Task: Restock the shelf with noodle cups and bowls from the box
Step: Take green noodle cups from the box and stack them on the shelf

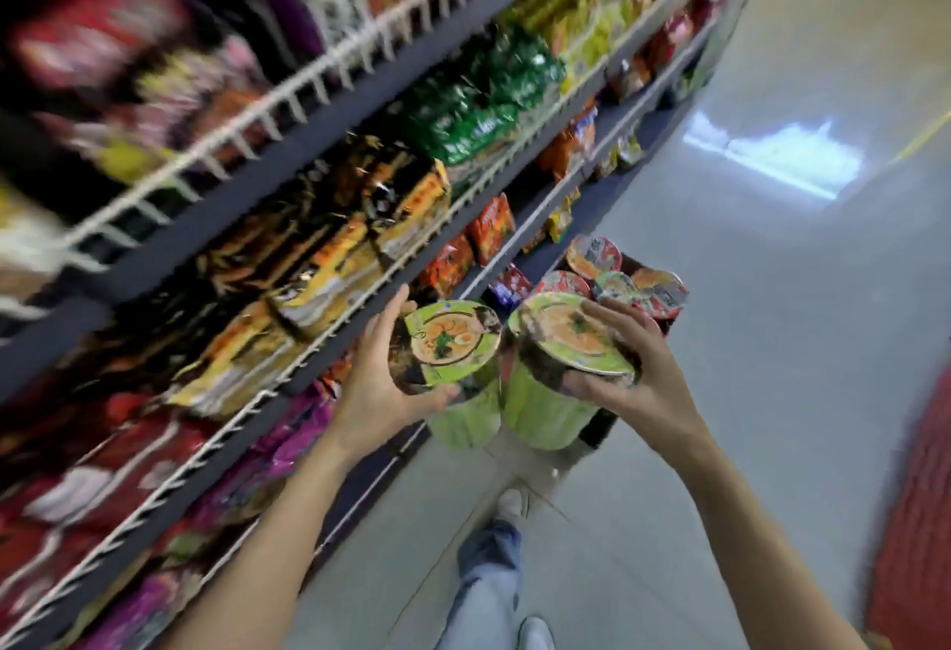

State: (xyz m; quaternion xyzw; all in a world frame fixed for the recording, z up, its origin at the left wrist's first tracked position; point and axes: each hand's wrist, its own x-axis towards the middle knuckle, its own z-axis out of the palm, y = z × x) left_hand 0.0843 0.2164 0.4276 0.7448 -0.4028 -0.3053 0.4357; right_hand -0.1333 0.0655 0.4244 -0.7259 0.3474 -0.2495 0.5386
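I hold two green noodle cups side by side in front of me. My left hand grips the left green cup round its side, the lid facing up. My right hand grips the right green cup at its rim, thumb under the lid edge. Just beyond the cups sits the box on the floor, holding several red-lidded noodle bowls. The shelf runs along my left, its tiers filled with noodle packets. The whole view is motion-blurred.
Wire fences edge each shelf tier. Orange, green and yellow packets fill the tiers further down the aisle. The pale aisle floor stretches to the right. A red rack or crate stands at the right edge. My legs and shoes are below.
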